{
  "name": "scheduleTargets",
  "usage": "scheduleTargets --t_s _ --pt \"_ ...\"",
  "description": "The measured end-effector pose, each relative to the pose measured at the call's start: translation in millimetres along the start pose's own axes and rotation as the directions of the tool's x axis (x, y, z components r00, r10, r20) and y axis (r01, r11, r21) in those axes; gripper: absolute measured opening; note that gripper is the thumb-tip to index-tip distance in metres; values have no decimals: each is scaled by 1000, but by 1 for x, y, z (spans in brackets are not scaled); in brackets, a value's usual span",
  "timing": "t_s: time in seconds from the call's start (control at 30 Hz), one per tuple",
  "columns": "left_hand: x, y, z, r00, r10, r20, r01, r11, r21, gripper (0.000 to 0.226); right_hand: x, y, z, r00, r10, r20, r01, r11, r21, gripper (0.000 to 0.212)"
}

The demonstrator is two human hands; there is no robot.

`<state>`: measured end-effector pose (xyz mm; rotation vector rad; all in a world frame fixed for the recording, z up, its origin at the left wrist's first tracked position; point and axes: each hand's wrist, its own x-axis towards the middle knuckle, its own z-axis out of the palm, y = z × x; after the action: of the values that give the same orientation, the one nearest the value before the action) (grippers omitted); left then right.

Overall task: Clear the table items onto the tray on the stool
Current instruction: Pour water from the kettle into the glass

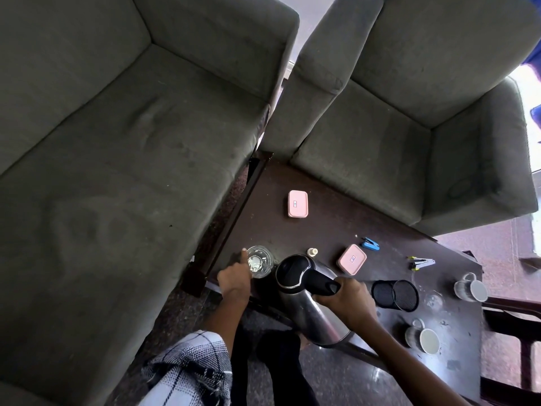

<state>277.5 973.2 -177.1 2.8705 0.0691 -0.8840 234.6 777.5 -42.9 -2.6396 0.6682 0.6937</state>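
Beside our left hand [235, 278] sits a glass bowl [260, 260], one finger at its rim — grip unclear; our right hand [347, 300] clasps the kettle [307, 306] by its handle.

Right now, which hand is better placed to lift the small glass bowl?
Left. The left hand touches the glass bowl at its rim, while the right hand grips the kettle by its handle.
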Motion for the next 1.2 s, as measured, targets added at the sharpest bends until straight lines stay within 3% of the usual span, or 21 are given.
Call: scheduleTargets --t_s 1.2 --pt "2 -1 4 999 12 -41 -13 1000 -15 59 0 -4 4 1000 2 0 -2 999 -47 44"
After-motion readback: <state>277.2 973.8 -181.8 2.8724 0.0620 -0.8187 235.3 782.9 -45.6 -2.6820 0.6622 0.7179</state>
